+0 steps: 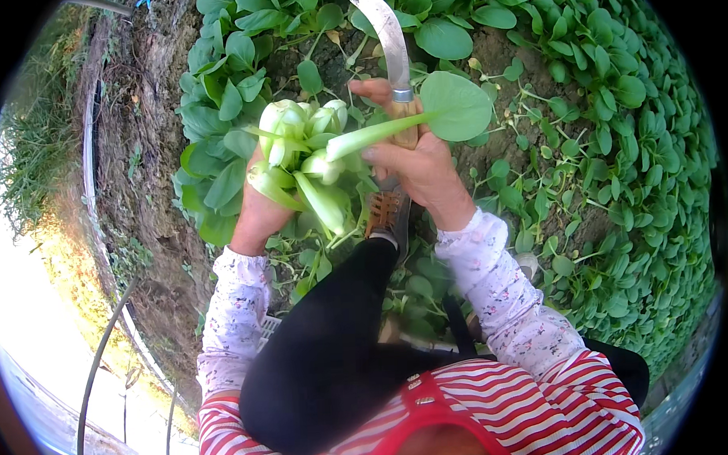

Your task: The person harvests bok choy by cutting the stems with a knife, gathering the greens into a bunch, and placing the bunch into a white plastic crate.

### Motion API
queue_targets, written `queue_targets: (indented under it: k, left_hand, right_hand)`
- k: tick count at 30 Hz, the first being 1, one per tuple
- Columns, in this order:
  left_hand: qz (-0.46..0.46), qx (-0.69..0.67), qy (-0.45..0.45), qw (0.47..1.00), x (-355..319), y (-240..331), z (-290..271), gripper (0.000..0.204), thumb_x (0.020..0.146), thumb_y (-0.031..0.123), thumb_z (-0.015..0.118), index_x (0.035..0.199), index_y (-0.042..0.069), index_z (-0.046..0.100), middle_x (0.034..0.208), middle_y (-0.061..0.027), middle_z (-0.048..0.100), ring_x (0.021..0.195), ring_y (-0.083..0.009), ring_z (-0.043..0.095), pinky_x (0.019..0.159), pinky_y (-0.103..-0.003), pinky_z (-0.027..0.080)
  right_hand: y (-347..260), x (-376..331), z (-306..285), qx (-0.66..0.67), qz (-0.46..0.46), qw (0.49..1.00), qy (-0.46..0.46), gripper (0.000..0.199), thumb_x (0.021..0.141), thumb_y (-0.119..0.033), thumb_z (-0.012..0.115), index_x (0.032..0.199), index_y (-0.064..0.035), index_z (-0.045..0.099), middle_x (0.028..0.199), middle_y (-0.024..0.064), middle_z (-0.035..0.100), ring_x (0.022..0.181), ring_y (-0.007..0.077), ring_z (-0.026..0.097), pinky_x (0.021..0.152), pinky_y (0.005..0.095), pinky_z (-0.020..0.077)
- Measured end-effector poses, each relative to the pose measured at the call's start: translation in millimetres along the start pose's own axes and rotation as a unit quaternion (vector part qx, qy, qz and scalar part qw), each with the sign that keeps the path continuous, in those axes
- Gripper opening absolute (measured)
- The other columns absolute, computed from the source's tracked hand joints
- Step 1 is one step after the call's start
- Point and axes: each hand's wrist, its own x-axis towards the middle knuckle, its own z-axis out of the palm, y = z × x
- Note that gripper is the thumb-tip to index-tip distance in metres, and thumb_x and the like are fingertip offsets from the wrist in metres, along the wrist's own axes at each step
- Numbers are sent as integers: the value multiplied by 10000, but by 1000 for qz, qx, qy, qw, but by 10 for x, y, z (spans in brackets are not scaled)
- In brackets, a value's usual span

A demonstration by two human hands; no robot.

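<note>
Left hand (255,211): closed under a bunch of bok choy (301,153), cut ends up, above the near edge of the vegetable bed (601,139).
Right hand (414,157): closed on a curved knife (390,42), blade pointing far, with one loose stalk (424,117) pinched against the handle.
Handling advice: keep the blade turned away from the left wrist; strip outer stalks one by one; support the bunch from below.

Soft daylight, overexposed glare lower left, fisheye bending, dark vignetted corners
</note>
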Motion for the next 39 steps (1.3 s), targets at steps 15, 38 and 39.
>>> queue_targets:
  k: [15, 38, 39]
  left_hand:
    - [86, 528, -202, 820, -182, -44, -252, 460, 636, 96, 706, 1074, 76, 570, 1272, -217, 563, 739, -308, 665, 711, -381, 493]
    - [-118, 611, -246, 743, -31, -762, -765, 470, 563, 128, 724, 1024, 93, 640, 1188, -175, 533, 821, -334, 679, 708, -431, 563]
    - [-108, 612, -236, 747, -47, -793, -761, 462, 567, 123, 721, 1020, 89, 636, 1187, -170, 534, 821, -333, 680, 706, -432, 563]
  right_hand:
    - [375, -43, -625, -693, 34, 720, -9, 307, 811, -216, 705, 970, -6, 547, 893, 174, 641, 740, 354, 628, 622, 426, 490]
    - [1999, 604, 128, -496, 270, 818, -106, 326, 849, -122, 499, 1076, 104, 560, 1047, 352, 616, 1009, 477, 609, 899, 487, 489]
    - [2031, 634, 133, -497, 275, 816, -106, 323, 850, -128, 502, 1066, 102, 571, 1052, 346, 618, 1011, 475, 609, 903, 484, 488]
